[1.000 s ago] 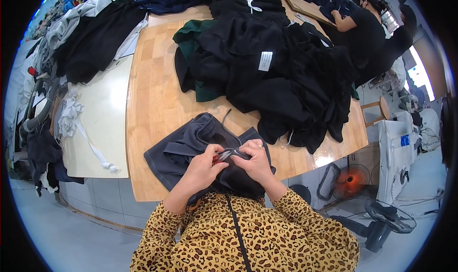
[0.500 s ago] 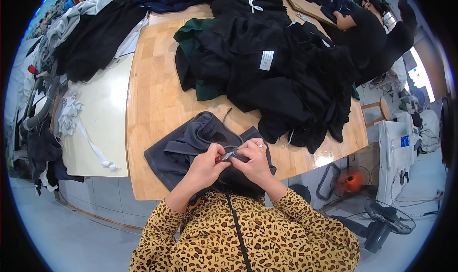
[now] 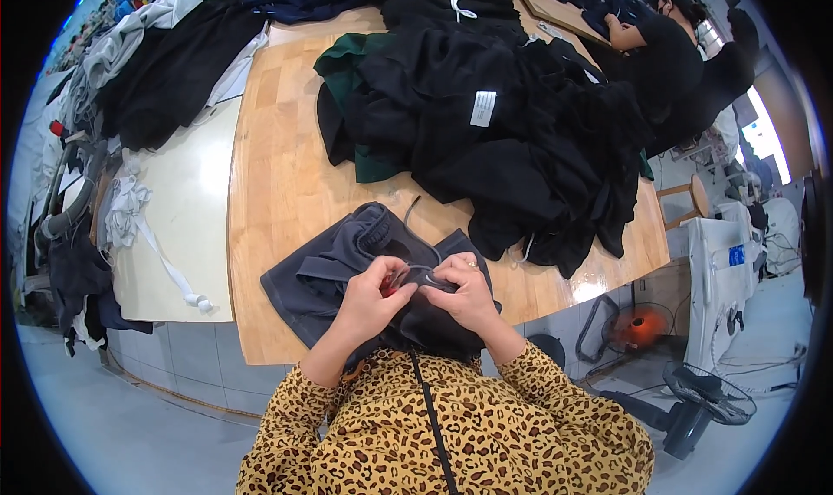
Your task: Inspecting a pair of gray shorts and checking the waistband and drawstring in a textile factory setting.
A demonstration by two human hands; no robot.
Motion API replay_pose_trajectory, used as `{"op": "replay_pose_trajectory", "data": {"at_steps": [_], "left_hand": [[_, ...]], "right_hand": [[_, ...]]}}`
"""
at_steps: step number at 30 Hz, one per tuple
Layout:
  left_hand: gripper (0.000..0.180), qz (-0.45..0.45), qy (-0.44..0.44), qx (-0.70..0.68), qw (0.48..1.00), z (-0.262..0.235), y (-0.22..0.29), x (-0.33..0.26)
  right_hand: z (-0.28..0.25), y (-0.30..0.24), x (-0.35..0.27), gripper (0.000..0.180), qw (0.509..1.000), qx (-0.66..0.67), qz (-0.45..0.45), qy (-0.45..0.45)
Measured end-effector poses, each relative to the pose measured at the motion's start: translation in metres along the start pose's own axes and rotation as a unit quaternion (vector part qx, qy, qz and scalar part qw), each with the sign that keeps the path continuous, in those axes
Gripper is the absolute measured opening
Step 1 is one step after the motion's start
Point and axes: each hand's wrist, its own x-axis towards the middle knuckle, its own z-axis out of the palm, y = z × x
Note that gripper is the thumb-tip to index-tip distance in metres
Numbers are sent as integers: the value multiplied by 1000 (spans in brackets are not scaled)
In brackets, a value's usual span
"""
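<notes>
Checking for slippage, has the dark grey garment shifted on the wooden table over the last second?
No. The dark grey garment lies at the same spot near the wooden table front edge, just below the black clothes pile; only its folds near the hands differ slightly.

A crumpled dark grey garment (image 3: 334,265) with a thin grey drawstring (image 3: 415,235) lies at the wooden table's near edge.

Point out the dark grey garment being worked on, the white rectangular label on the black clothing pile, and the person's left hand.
dark grey garment (image 3: 323,274): head view, its folded left part.
white rectangular label (image 3: 482,109): head view, label centre.
left hand (image 3: 375,297): head view, back of hand.
</notes>
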Motion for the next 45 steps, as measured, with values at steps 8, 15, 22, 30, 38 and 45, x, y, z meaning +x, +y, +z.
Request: {"op": "replay_pose_trajectory", "data": {"at_steps": [8,15,22,30,38,45], "left_hand": [[8,135,63,100,984,15,-5,5],[41,139,-71,8,988,-5,14,7],[28,155,-63,95,981,-27,29,-2],[18,404,161,131,891,-66,64,-13],[13,305,326,209,870,-90,25,-18],[9,150,335,167,915,-75,-46,-13]], "right_hand": [[1,-5,-2,21,999,-9,-23,-33],[-6,-18,2,20,997,-15,-76,-21],[-25,-17,14,14,915,359,45,-180],[-24,3,60,55,721,355,66,-591],[-58,-44,72,29,932,129,-3,-340],[-78,-11,49,29,871,304,229,-310]]}}
